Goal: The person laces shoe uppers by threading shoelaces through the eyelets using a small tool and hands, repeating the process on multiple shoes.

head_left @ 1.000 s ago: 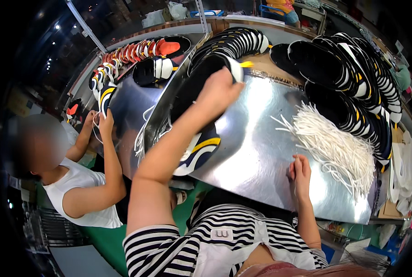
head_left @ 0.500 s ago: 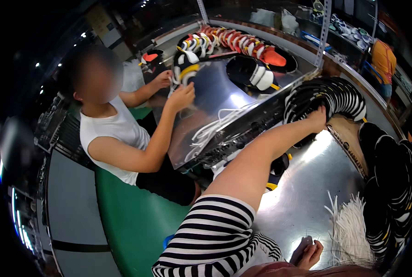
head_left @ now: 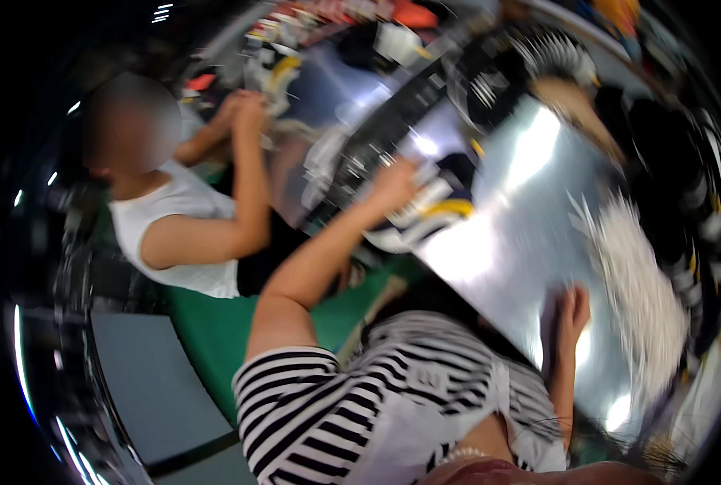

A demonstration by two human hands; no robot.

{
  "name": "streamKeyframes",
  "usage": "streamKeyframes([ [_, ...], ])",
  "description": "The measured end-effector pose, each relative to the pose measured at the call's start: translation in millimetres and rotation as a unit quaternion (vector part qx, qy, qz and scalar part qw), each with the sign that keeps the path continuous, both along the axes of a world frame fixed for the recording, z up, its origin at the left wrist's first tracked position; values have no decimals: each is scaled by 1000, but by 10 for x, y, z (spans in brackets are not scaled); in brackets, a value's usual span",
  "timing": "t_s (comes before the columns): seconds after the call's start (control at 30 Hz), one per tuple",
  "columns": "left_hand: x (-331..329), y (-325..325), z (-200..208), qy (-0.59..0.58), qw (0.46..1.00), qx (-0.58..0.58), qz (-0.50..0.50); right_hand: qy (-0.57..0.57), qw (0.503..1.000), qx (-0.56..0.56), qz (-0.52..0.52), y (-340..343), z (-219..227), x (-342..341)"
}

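My left hand [head_left: 394,186] is over the near left edge of the metal table, at a shoe upper [head_left: 447,208] in white, black and yellow. Motion smears its fingers, so I cannot tell whether it grips the upper or only touches it. Over the table's right part is my right hand [head_left: 572,311], its fingers blurred too. Beside that hand lies a thick bundle of white shoelaces [head_left: 631,279]. Nothing shows clearly in the right hand.
Across a black-edged divider, a co-worker in a white sleeveless top [head_left: 187,230] handles a shoe upper [head_left: 279,77]. Stacked black-and-white uppers [head_left: 498,77] stand at the far end of my metal table [head_left: 498,234]. Dark uppers [head_left: 659,145] line its right side.
My left hand has come back from the far stack to the shoe upper at the near left edge. My right hand has moved forward in the picture. The view has shifted and blurred.
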State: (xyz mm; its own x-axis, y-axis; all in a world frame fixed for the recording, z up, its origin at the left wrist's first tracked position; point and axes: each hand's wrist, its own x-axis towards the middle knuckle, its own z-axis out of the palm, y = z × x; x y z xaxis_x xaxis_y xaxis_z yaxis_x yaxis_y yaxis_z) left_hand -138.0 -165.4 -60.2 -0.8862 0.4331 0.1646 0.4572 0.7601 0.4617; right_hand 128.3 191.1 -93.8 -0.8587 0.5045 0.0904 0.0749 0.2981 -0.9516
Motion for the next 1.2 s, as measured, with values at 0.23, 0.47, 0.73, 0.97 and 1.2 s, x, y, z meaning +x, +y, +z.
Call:
streamKeyframes([
  [0.23, -6, -119, 352, -426, 867, 256, 22, -4, 1000, -16, -8, -38, 58, -10],
  [0.47, 555, 379, 71, -293, 945, 135, 44, -5, 1000, 22, -6, -25, 44, 85],
  [0.73, 901, 765, 244, -423, 892, 161, 10, 48, 979, -154, 121, -738, 216, -213],
  [0.97, 913, 888, 423, -646, 597, 476, -12, 22, 950, -281, 131, -786, 405, -435],
  [1.2, 424, 818, 323, -608, 502, 612, -53, 9, 992, -122, 25, -413, 348, -378],
])
